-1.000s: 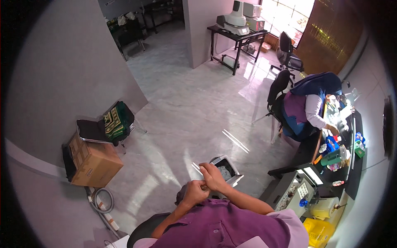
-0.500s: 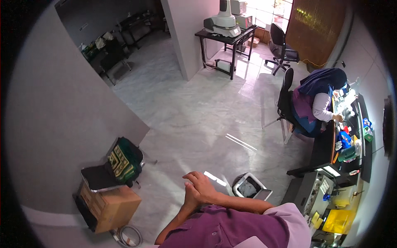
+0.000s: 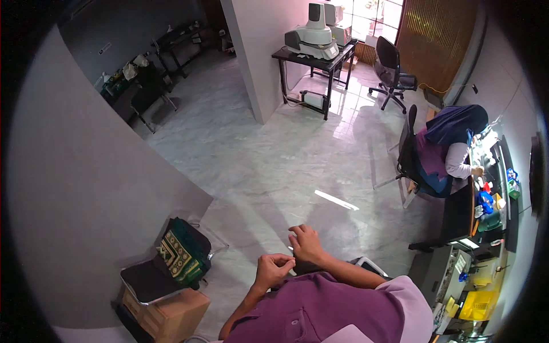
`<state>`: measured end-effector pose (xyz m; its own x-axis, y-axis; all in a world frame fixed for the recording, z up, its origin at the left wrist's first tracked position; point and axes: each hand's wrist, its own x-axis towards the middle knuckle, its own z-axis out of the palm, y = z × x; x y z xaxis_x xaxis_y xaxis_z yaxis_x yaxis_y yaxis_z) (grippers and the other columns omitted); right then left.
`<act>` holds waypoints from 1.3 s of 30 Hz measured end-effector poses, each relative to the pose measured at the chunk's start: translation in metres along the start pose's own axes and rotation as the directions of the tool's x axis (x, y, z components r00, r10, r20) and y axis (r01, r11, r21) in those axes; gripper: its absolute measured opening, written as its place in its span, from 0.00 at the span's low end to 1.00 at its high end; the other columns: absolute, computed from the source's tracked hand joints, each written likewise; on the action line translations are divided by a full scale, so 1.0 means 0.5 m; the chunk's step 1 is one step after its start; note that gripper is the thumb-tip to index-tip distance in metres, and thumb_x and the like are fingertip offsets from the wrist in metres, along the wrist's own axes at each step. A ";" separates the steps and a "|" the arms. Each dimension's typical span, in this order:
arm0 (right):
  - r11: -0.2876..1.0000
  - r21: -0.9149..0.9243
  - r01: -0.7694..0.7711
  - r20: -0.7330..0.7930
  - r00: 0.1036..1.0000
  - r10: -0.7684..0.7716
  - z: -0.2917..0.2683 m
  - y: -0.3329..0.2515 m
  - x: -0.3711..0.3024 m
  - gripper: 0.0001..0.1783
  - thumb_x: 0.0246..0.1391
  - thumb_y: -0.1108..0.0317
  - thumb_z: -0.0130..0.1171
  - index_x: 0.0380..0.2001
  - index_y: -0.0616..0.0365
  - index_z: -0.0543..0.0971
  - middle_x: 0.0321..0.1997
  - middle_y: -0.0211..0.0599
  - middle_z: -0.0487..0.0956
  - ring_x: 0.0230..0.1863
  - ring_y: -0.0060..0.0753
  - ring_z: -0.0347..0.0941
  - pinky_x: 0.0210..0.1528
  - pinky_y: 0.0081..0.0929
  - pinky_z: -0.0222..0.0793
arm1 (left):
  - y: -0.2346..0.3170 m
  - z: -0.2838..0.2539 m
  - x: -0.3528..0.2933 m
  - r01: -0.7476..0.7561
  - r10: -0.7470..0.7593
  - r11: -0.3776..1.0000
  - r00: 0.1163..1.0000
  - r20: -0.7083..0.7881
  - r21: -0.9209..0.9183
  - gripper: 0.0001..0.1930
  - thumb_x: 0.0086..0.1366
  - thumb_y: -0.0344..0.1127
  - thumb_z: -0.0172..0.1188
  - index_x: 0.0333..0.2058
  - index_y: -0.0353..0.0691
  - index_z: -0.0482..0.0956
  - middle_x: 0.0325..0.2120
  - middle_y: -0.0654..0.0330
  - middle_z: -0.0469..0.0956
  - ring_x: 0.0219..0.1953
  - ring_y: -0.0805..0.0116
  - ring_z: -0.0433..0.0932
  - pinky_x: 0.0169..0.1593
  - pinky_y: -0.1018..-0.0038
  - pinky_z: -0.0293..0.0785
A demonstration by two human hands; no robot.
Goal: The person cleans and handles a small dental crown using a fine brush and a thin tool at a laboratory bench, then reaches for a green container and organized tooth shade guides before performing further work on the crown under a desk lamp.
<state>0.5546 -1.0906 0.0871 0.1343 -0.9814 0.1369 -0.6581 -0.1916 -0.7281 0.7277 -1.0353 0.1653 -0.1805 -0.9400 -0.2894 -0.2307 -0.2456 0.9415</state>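
Both my hands are in front of my purple shirt, above the floor. My left hand (image 3: 273, 271) is closed, thumb and fingertips pressed together; whether something small is between them is too small to tell. To its right and slightly farther off, my right hand (image 3: 307, 244) has its fingers loosely bent and apart, with nothing visible in it. The two hands are apart. Beneath my right forearm a bin with a pale rim (image 3: 372, 266) is mostly hidden.
At left, a black chair (image 3: 146, 280) holds a dark bag with a green patterned cloth (image 3: 182, 251), beside a cardboard box (image 3: 177, 314). A seated person (image 3: 443, 148) works at a cluttered bench (image 3: 457, 214) on the right. A machine (image 3: 314, 40) stands on a black table (image 3: 309, 60) ahead.
My hands, which were clasped together, have come apart. The right hand has moved right, and my left thumb and fingertips now meet. The view has shifted, and my forearm now covers most of the bin.
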 end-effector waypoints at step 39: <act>0.947 0.286 -0.147 0.600 0.798 -0.057 0.511 -0.258 1.675 0.11 0.62 0.74 0.61 0.46 0.65 0.85 0.46 0.51 0.86 0.48 0.48 0.86 0.51 0.36 0.81 | 0.133 -1.208 1.383 -0.134 0.187 0.976 0.918 -0.349 0.171 0.09 0.65 0.34 0.71 0.39 0.34 0.88 0.34 0.52 0.89 0.38 0.63 0.89 0.45 0.69 0.83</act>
<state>0.9412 -1.8860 0.1244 0.5892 -0.7678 -0.2516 -0.4308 -0.0350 -0.9018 1.1651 -1.8446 0.1321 0.1253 -0.9917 -0.0294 -0.3644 -0.0735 0.9283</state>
